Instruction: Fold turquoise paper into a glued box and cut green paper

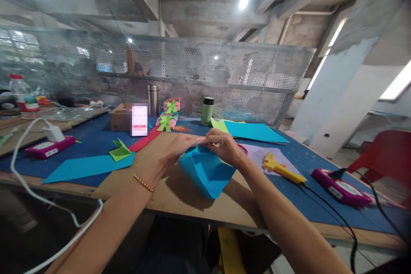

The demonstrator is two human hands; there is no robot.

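Note:
Folded blue paper (pixel 210 173) hangs tilted above a cardboard sheet (pixel 138 192), its pocket-like folds facing me. My left hand (pixel 183 144) pinches at its upper left corner, fingers closed. Beside it, my right hand (pixel 224 143) is closed on the paper's top edge, and the fingertips of both hands nearly meet. Something thin and pinkish shows between the fingertips, too small to name. A red looped handle (pixel 243 150) sticks out behind my right wrist. To the left, a small folded green paper piece (pixel 120 152) rests by a long blue paper strip (pixel 90 167).
A yellow glue gun (pixel 282 168) lies right on pale paper, near a purple power strip (pixel 341 187). Another power strip (pixel 50 147) with a white cable is left. Behind stand a green bottle (pixel 207 112), a steel flask (pixel 153 100), a cardboard box (pixel 120 117) and blue sheets (pixel 255 131).

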